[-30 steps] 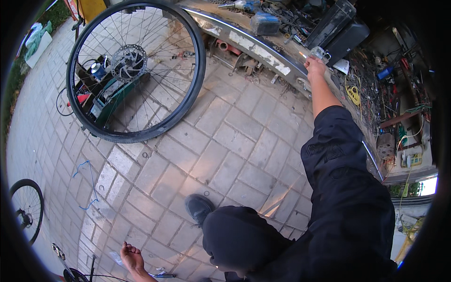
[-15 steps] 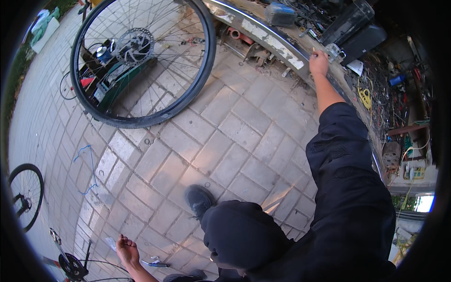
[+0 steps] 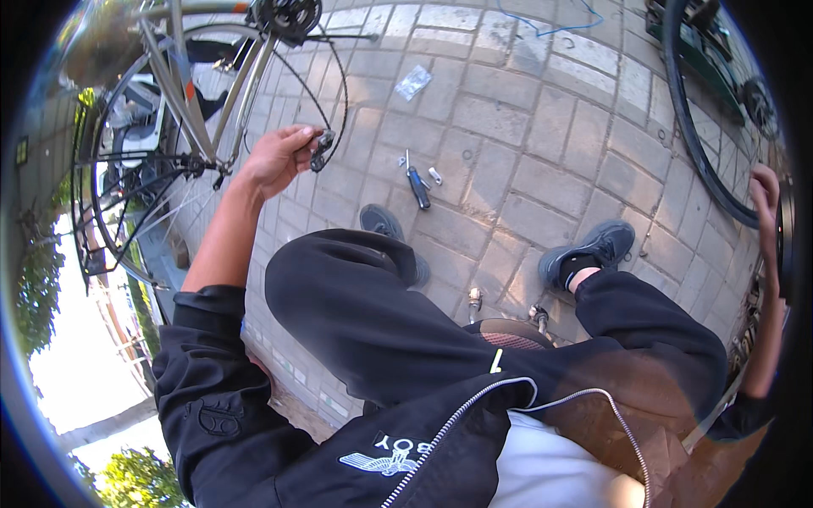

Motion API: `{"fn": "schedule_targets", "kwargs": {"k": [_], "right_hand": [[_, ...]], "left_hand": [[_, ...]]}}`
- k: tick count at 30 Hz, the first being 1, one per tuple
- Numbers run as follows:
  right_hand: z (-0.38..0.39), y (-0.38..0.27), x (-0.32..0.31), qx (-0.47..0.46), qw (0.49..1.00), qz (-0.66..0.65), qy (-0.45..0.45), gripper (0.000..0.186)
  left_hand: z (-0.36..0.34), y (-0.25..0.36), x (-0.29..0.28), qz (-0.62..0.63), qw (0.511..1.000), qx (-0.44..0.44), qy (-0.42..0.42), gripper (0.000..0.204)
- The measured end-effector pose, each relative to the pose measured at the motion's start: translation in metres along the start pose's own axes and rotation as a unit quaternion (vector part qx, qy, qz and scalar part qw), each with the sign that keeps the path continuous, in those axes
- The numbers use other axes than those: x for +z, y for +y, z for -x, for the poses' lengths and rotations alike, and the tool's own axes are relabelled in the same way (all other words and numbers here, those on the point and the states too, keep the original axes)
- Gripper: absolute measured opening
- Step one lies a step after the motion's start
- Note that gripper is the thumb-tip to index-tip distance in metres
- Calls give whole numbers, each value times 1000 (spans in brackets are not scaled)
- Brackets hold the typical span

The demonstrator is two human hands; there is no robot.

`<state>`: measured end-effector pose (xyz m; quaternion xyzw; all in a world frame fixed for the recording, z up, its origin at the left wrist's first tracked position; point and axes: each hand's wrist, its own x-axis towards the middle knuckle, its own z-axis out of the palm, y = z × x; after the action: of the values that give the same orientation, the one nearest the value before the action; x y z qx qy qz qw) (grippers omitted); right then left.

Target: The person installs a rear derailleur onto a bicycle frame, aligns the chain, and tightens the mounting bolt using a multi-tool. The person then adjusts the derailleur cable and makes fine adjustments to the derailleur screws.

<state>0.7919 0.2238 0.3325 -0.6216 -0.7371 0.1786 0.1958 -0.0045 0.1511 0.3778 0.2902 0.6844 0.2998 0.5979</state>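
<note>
My left hand (image 3: 281,161) is closed on a rear derailleur (image 3: 322,149), from which the chain (image 3: 345,93) hangs in a loose loop. Left of it stands a grey bicycle frame (image 3: 174,68) with its crankset (image 3: 290,17) at the top of the view. Far out at the right rim, my right hand (image 3: 765,188) has its fingers curled in, beside the black tyre (image 3: 690,140) of a wheel; what it holds, if anything, cannot be made out. On the paving between my feet and the bicycle lie a blue-and-black screwdriver (image 3: 418,188) and a small white piece (image 3: 435,175).
A clear plastic bag (image 3: 412,83) lies on the bricks. Farther off is a thin blue cord (image 3: 555,27). The spoked wheel stands by a green toolbox-like object (image 3: 703,51). Between my legs is a low seat (image 3: 508,333) with metal fittings.
My view has swung left from the workbench to the bicycle. My left hand, empty before, now grips the derailleur. My right hand no longer appears over the bench.
</note>
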Motion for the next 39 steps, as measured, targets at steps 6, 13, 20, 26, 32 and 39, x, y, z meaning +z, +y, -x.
{"fn": "schedule_targets", "kwargs": {"k": [6,13,20,26,32,39], "right_hand": [[-75,-333,227,-245,886,-100,-380,16],[-17,-429,502,-82,930,-46,-356,55],[37,-477,581,20,954,89,-286,79],[28,-473,586,130,949,14,-288,69],[1,-501,534,393,605,-550,-420,70],[5,-565,503,274,426,-667,-546,63]], "left_hand": [[33,-177,-91,282,955,-24,86,16],[-33,-267,-89,444,890,-37,98,12],[-52,-313,-85,565,816,-62,105,10],[-53,-291,-95,608,785,-28,118,16],[-32,-277,-110,599,789,-1,136,16],[-23,-269,-125,632,761,88,116,18]]}}
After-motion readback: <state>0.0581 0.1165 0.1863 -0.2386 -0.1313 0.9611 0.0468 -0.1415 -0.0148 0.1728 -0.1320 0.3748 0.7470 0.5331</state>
